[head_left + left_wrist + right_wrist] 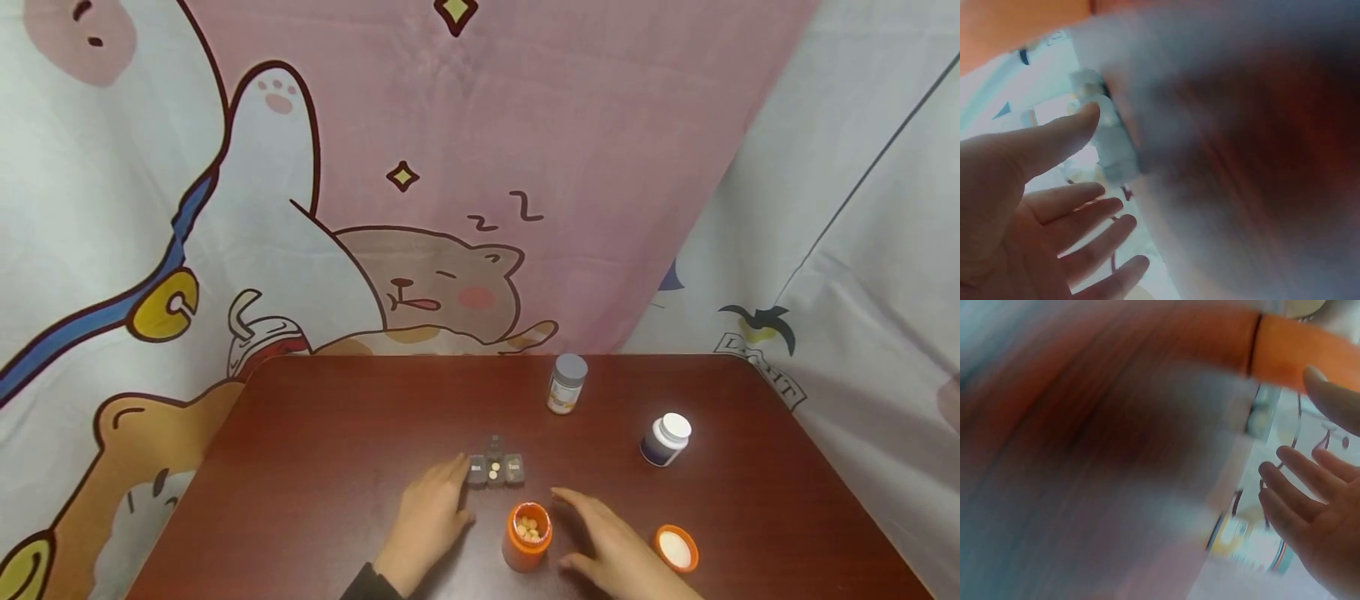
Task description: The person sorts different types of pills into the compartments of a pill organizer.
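A small translucent pill organizer point(477, 470) lies mid-table, its middle lid raised and a few pale tablets point(494, 472) inside that compartment. My left hand point(427, 515) is just left of it, with fingertips by its left edge; contact cannot be told. In the left wrist view the organizer point(1113, 147) is blurred behind the thumb of that hand point(1029, 212). Nearer to me stands an uncapped orange bottle point(522, 552) with tablets showing through its mouth. To its right is my right hand point(611, 546), holding nothing. The right wrist view shows the bottle point(1304, 350) beyond the thumb point(1332, 397).
An orange cap point(676, 548) lies with its white inside upward, right of my right hand. A white bottle with a dark label point(665, 439) stands at the right, and a grey-lidded bottle point(566, 384) near the back edge. A patterned cloth point(637, 167) hangs behind the table.
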`<action>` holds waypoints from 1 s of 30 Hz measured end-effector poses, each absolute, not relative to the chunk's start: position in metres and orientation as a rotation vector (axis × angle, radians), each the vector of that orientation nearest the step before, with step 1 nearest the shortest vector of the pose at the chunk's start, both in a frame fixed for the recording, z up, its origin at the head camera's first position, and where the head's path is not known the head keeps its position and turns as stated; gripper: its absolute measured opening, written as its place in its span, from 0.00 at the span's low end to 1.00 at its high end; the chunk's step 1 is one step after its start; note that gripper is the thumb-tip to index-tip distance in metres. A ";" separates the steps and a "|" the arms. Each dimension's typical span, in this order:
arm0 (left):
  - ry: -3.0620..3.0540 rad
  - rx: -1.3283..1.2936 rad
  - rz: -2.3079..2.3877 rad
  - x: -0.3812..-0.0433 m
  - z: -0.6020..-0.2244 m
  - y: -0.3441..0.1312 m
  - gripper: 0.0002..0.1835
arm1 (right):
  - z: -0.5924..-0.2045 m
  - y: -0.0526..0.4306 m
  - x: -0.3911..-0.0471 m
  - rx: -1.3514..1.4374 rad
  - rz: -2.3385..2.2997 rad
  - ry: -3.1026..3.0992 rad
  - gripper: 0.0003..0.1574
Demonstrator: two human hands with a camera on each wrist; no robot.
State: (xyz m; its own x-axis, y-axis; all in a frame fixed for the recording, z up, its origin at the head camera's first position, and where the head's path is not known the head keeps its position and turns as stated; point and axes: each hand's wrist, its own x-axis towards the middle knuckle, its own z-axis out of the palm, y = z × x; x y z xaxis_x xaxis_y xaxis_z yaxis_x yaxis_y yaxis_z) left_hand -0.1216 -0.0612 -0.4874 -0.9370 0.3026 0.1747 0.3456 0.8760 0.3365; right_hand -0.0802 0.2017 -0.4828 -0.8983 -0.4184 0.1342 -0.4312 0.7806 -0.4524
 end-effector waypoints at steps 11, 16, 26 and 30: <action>-3.005 -0.443 -1.129 -0.079 -0.481 -0.039 0.43 | -0.497 0.277 -0.069 0.519 0.440 -2.714 0.42; -3.010 -0.485 -1.311 -0.073 -0.479 -0.031 0.46 | -0.512 0.301 -0.062 0.522 0.440 -2.623 0.41; -2.932 -0.476 -1.558 -0.075 -0.484 -0.019 0.40 | -0.531 0.319 -0.061 0.714 0.381 -2.469 0.39; -2.887 -0.510 -1.624 -0.077 -0.484 -0.017 0.38 | -0.529 0.321 -0.058 0.693 0.321 -2.474 0.39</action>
